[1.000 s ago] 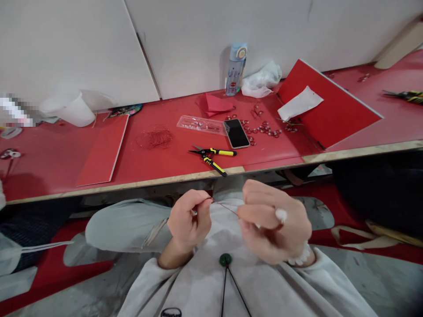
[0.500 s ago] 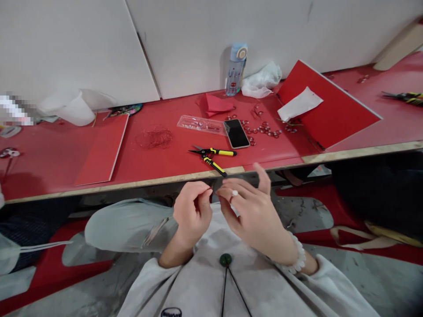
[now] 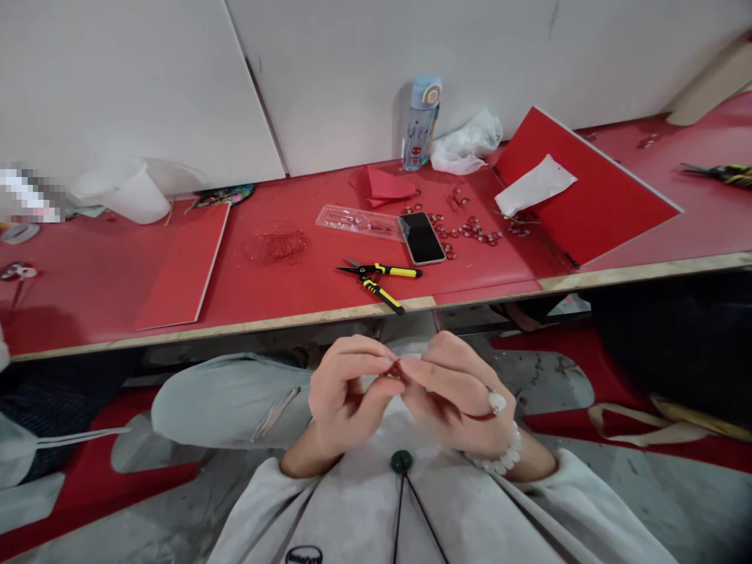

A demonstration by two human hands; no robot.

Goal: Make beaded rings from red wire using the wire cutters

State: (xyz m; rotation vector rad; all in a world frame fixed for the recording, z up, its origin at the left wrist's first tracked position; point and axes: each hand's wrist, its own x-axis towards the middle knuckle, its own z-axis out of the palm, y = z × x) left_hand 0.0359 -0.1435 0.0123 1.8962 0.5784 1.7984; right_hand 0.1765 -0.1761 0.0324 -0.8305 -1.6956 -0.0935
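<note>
In front of my chest, just off the table's edge, both hands meet fingertip to fingertip. My left hand point(image 3: 349, 392) pinches a small red piece of thin cord point(image 3: 398, 366), mostly hidden by the fingers. My right hand point(image 3: 461, 395), with a white ring and a white bead bracelet, is closed on the same cord. A short red end point(image 3: 436, 319) sticks up above its knuckles. Nearest on the table lie yellow-and-black pliers point(image 3: 376, 278), handles spread. Behind them are a phone point(image 3: 421, 238) and a clear plastic tray point(image 3: 356, 222) with small pieces inside.
Red cord point(image 3: 276, 244) lies tangled left of the pliers. Several small red rings with beads point(image 3: 475, 231) are scattered right of the phone. A blue bottle point(image 3: 420, 125) stands by the wall near a white plastic bag point(image 3: 468, 143). Red boards point(image 3: 611, 188) rest on the table at both sides.
My right hand has closed from spread fingers into a pinch and turned inward against my left fingertips. A red cord end now shows above it. The table things stay put.
</note>
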